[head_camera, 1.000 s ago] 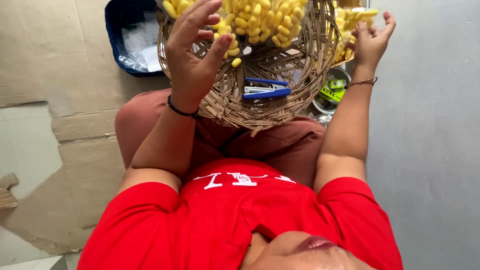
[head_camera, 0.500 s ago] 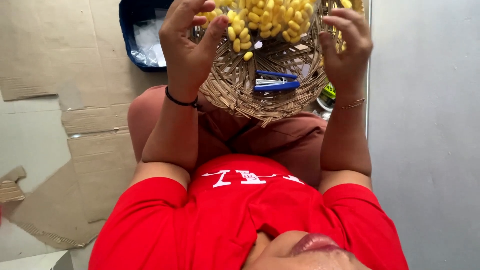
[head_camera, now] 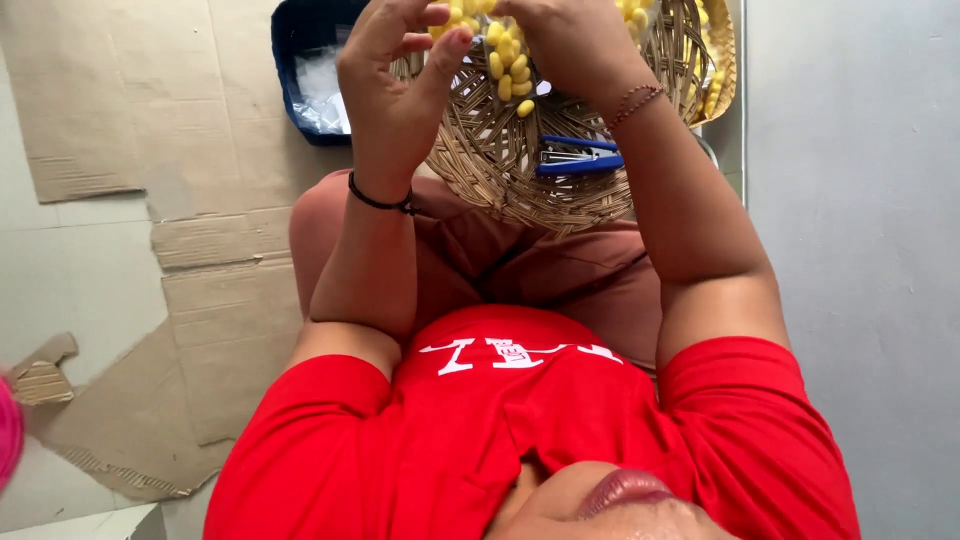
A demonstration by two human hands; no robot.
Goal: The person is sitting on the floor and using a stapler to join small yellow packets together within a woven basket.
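Rough woven wicker basket (head_camera: 520, 170); matt cardboard (head_camera: 120, 100); glossy plastic bin (head_camera: 295, 40).

The scene is evenly and softly lit, bright as daylight, with no hard glare anywhere. Shadows are faint: a mild one lies under the woven basket (head_camera: 560, 170) across the lap at the centre, and a soft one edges the cardboard (head_camera: 200, 300) on the floor at the left. The grey wall (head_camera: 860, 250) on the right is flat and a little duller. Colours are strong, the red shirt (head_camera: 520, 440) nearly saturated. The bottom of the frame, very close to the lens, is soft, and a pink blur at the lower left edge is perhaps motion-smeared. Straight lines bow slightly toward the edges.
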